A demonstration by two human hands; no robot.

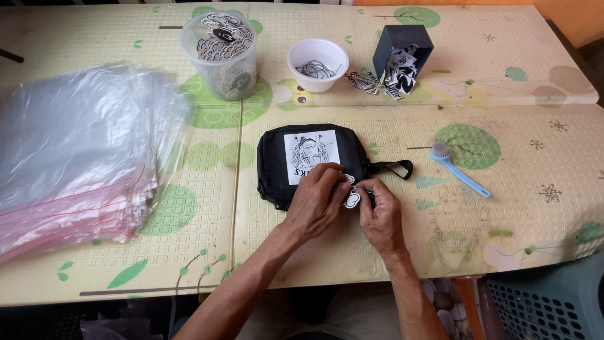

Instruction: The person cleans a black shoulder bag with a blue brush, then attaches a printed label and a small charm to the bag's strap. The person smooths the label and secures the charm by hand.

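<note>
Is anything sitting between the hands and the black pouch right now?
Nothing visible. The left hand and right hand both rest at the black pouch, pinching a small white tag at its lower right edge.

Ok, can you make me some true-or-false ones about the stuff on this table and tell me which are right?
1. Both hands are at the small black fabric pouch. True: the left hand and right hand meet at its lower edge, around a small white cut-out piece.
2. The light blue plastic brush lies left of the pouch. False: it lies to the right.
3. The clear plastic tub holds black-and-white cut-outs. True.
4. The round white bowl stands on the stack of clear plastic bags. False: it stands on the patterned table mat, far from the bags.
</note>
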